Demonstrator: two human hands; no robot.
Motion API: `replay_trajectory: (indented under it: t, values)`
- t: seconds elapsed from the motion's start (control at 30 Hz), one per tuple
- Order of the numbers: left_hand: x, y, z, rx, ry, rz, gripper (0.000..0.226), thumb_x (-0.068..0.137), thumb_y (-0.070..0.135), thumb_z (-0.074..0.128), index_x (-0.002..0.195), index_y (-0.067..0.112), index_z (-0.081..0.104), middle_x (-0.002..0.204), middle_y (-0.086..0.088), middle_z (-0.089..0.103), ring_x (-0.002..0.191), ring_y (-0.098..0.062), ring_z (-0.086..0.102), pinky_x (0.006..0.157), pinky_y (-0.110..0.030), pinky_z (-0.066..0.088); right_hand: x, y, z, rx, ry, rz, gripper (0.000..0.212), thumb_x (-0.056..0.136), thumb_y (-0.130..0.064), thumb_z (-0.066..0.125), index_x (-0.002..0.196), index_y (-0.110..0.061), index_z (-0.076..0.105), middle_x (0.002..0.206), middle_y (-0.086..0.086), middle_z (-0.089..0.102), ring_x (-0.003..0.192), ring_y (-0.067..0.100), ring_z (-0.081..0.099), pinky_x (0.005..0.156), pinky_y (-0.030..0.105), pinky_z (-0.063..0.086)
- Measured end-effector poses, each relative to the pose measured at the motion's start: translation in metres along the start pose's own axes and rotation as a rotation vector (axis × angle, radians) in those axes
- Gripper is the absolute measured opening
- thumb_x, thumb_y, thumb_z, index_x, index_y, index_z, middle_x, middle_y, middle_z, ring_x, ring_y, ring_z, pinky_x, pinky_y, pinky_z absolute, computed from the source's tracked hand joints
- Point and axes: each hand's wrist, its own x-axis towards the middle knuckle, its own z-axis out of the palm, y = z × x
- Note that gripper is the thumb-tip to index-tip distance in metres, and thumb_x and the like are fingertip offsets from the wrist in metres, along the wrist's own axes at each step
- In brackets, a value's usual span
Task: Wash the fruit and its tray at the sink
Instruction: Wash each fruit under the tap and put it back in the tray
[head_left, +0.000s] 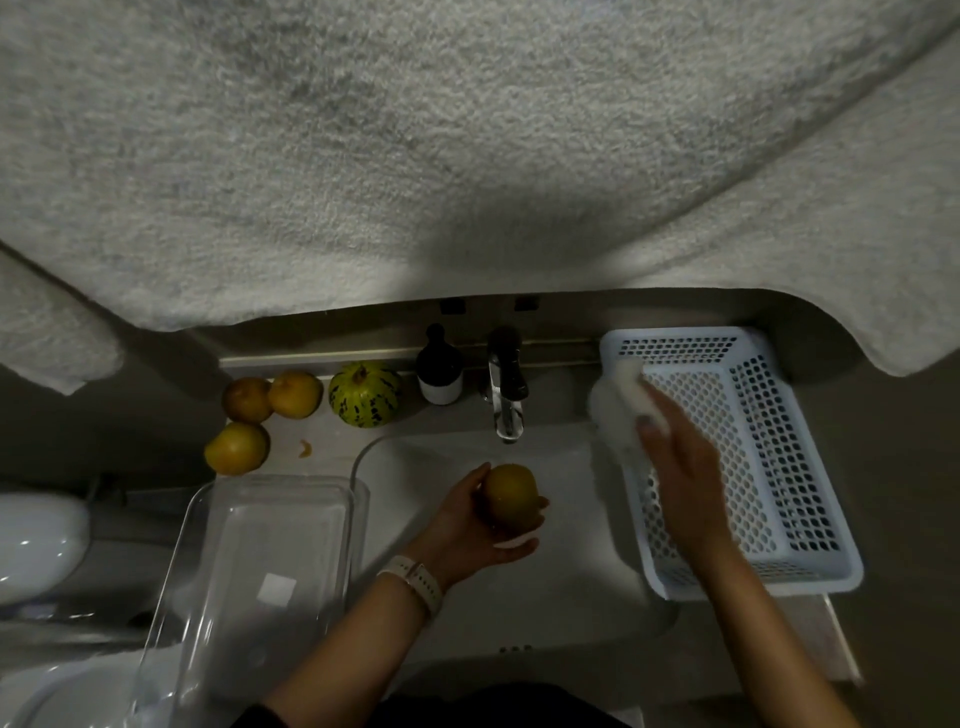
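Note:
My left hand (480, 525) holds a round yellow-brown fruit (511, 493) over the white sink basin (561, 582), just below the faucet (506, 389). My right hand (680, 457) reaches to the right and grips a white cloth or sponge (621, 405) at the left edge of a white perforated basket (769, 467). A clear plastic tray (249, 571) sits left of the basin. Three yellow fruits (291, 394) (247, 399) (236, 448) and a green striped squash (365, 394) lie on the counter behind it.
A dark bottle with a white base (439, 371) stands left of the faucet. A large pale towel (415, 156) hangs over the upper view. A small orange peel scrap (305, 448) lies on the counter. A white toilet (36, 540) is at the far left.

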Motion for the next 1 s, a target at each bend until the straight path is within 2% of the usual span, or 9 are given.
replay_trajectory:
  t: [0.07, 0.2, 0.33, 0.47, 0.53, 0.67, 0.83, 0.9, 1.0]
  values:
    - [-0.003, 0.0, 0.007, 0.003, -0.01, -0.003, 0.052, 0.091, 0.049, 0.05, 0.125, 0.011, 0.059, 0.129, -0.021, 0.061, 0.111, -0.034, 0.058, 0.088, -0.05, 0.047, -0.023, -0.002, 0.022, 0.052, -0.112, 0.001, 0.041, 0.1, -0.029, 0.044, 0.141, -0.032, 0.043, 0.146, -0.012, 0.044, 0.131, -0.004, 0.042, 0.101, 0.021, 0.045]
    - [-0.008, -0.003, 0.018, 0.013, 0.0, 0.026, 0.053, 0.088, 0.048, 0.056, 0.126, 0.011, 0.06, 0.125, -0.019, 0.061, 0.11, -0.034, 0.058, 0.091, -0.048, 0.048, -0.057, 0.0, 0.065, -0.059, -0.323, -0.081, 0.048, 0.098, -0.013, 0.051, 0.14, -0.032, 0.04, 0.152, -0.011, 0.034, 0.141, 0.005, 0.029, 0.116, 0.029, 0.029]
    - [-0.021, -0.003, 0.015, -0.069, -0.054, 0.112, 0.044, 0.094, 0.034, 0.048, 0.123, 0.004, 0.061, 0.119, -0.019, 0.065, 0.108, -0.032, 0.06, 0.095, -0.043, 0.046, -0.068, 0.004, 0.082, -0.063, -0.401, -0.094, 0.045, 0.092, -0.028, 0.058, 0.136, -0.023, 0.051, 0.153, -0.008, 0.034, 0.143, 0.005, 0.025, 0.115, 0.022, 0.024]
    - [-0.029, -0.005, 0.012, -0.03, -0.076, 0.155, 0.038, 0.1, 0.03, 0.04, 0.116, 0.007, 0.065, 0.115, -0.016, 0.068, 0.102, -0.03, 0.064, 0.087, -0.043, 0.052, -0.056, 0.004, 0.087, 0.134, -0.124, 0.117, 0.02, 0.097, -0.02, 0.055, 0.115, -0.017, 0.061, 0.12, -0.007, 0.061, 0.112, 0.004, 0.058, 0.094, 0.031, 0.049]
    - [-0.028, -0.008, 0.018, 0.042, -0.02, 0.185, 0.043, 0.104, 0.031, 0.033, 0.127, 0.006, 0.057, 0.122, -0.017, 0.065, 0.108, -0.03, 0.061, 0.091, -0.043, 0.049, -0.049, 0.006, 0.1, 0.087, -0.041, 0.275, 0.03, 0.093, -0.025, 0.061, 0.121, -0.021, 0.05, 0.12, -0.005, 0.057, 0.112, 0.011, 0.057, 0.092, 0.035, 0.051]
    - [-0.024, -0.015, 0.028, 0.203, 0.203, 0.329, 0.046, 0.105, 0.03, 0.029, 0.138, 0.001, 0.043, 0.126, -0.019, 0.058, 0.104, -0.026, 0.055, 0.085, -0.033, 0.046, -0.046, 0.012, 0.128, 0.058, -0.096, 0.46, 0.059, 0.087, -0.052, 0.059, 0.137, -0.027, 0.04, 0.129, -0.005, 0.051, 0.115, 0.012, 0.051, 0.096, 0.031, 0.046]
    - [-0.025, -0.016, 0.023, 0.374, 0.227, 0.456, 0.034, 0.104, 0.027, 0.034, 0.118, 0.005, 0.056, 0.123, -0.021, 0.058, 0.106, -0.026, 0.058, 0.079, -0.029, 0.051, -0.045, 0.012, 0.14, 0.054, 0.042, 0.361, 0.017, 0.085, -0.055, 0.06, 0.093, -0.042, 0.057, 0.089, -0.014, 0.064, 0.083, -0.007, 0.06, 0.066, 0.006, 0.043]
    - [-0.025, -0.015, 0.022, 0.395, 0.205, 0.476, 0.033, 0.104, 0.024, 0.037, 0.115, 0.0, 0.057, 0.11, -0.021, 0.061, 0.097, -0.027, 0.06, 0.075, -0.031, 0.05, -0.047, 0.012, 0.143, 0.055, 0.107, 0.267, 0.007, 0.09, -0.047, 0.058, 0.086, -0.041, 0.059, 0.082, -0.016, 0.066, 0.08, -0.007, 0.062, 0.065, 0.007, 0.045]
    - [-0.024, -0.012, 0.022, 0.337, 0.202, 0.446, 0.029, 0.103, 0.026, 0.038, 0.103, 0.009, 0.062, 0.098, -0.012, 0.065, 0.087, -0.021, 0.063, 0.072, -0.031, 0.052, -0.047, 0.016, 0.144, 0.055, 0.136, 0.195, 0.016, 0.095, -0.039, 0.048, 0.09, -0.034, 0.063, 0.083, -0.015, 0.067, 0.083, -0.003, 0.064, 0.072, 0.015, 0.05]
